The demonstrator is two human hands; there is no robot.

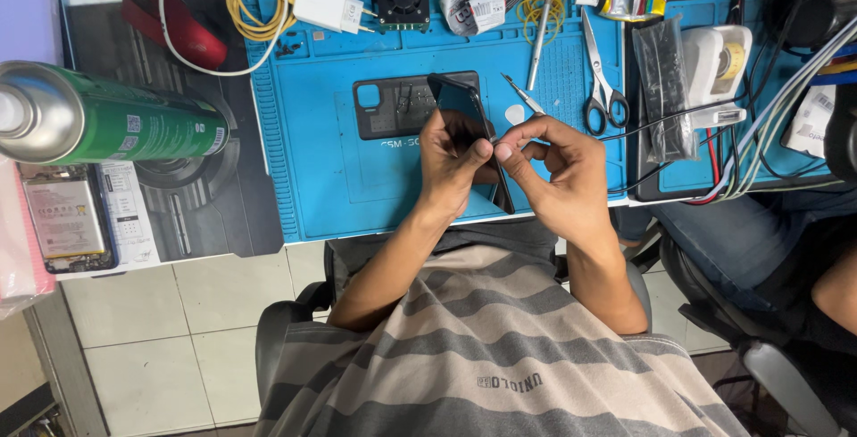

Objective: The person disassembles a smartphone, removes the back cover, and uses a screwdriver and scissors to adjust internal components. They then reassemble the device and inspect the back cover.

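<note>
Above blue mat (321, 160), 2 hands, left hand (451, 165), right hand (558, 174), 1 phone (464, 102)

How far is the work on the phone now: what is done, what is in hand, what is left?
Done: a dark back cover already lies apart on the blue mat. In hand: the left hand holds the phone on edge, and the right hand pinches at its side. Left: tweezers, white pick and scissors lie unused.
</note>
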